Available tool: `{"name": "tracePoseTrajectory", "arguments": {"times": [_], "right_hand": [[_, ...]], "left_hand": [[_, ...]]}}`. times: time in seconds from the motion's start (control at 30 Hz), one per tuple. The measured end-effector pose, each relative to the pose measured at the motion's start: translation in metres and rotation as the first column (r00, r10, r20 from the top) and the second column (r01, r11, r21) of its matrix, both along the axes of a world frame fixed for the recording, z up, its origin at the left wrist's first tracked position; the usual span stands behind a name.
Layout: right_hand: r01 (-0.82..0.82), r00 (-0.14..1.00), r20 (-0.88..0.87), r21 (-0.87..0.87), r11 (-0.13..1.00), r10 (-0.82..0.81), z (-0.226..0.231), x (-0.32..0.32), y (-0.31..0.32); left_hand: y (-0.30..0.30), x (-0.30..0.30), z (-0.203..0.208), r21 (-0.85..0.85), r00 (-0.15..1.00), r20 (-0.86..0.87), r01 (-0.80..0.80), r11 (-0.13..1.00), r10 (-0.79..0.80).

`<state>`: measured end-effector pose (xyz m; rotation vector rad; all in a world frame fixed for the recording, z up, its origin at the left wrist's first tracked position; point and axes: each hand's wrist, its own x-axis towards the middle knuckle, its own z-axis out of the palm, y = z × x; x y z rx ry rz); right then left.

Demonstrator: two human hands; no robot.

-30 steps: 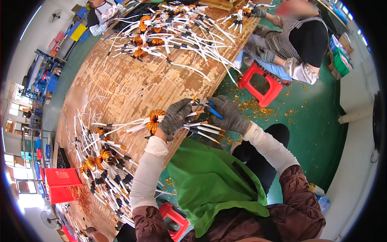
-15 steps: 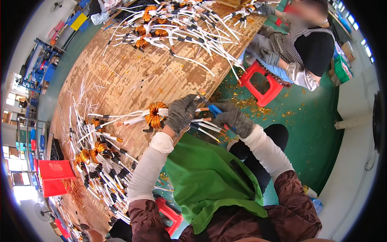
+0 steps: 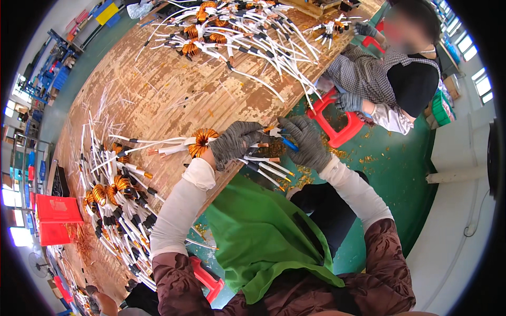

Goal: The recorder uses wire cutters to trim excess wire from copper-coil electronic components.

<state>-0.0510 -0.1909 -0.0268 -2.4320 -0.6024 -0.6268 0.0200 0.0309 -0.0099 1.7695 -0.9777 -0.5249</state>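
My left hand [image 3: 235, 143], in a grey glove, is closed round the white-sleeved leads of a copper-wound ring coil [image 3: 202, 142] at the table's edge. Bare copper ends [image 3: 271, 159] and white leads stick out past my fingers over the floor. In my gloved right hand [image 3: 307, 143] is a pair of blue-handled pliers [image 3: 287, 142]. Their metal jaws meet an orange-coated wire end just right of my left fingers. Exactly how the jaws sit on the wire is too small to tell.
Similar coils with white leads [image 3: 118, 192] are piled at the left, more [image 3: 232, 37] at the far side of the wooden table [image 3: 174, 100]. A co-worker sits at the far right by a red stool [image 3: 340, 126]. Copper-coloured scraps litter the green floor. A red box [image 3: 58, 210] stands far left.
My right hand has turned and risen a little, with the pliers in it. My left hand still grips the leads. The co-worker's upper hand has come away from a coil on the table.
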Motion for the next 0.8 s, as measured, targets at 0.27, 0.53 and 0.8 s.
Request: {"name": "tracePoseTrajectory", "arguments": {"times": [0.27, 0.53, 0.8], "right_hand": [[0.102, 0.993, -0.069, 0.021, 0.995, -0.100, -0.017, -0.010, 0.007], [0.312, 0.539, -0.773, 0.552, 0.774, 0.334, 0.006, -0.041, 0.002], [0.388, 0.553, -0.720, 0.668, 0.636, 0.419, 0.002, -0.054, 0.004]], "left_hand": [[-0.015, -0.013, -0.010, -0.148, 0.962, -0.142, -0.252, 0.956, 0.232], [-0.032, -0.022, -0.006, 0.298, 0.928, 0.262, -0.339, 0.892, 0.265], [-0.041, -0.024, -0.005, 0.356, 0.887, 0.388, -0.395, 0.847, 0.251]]}}
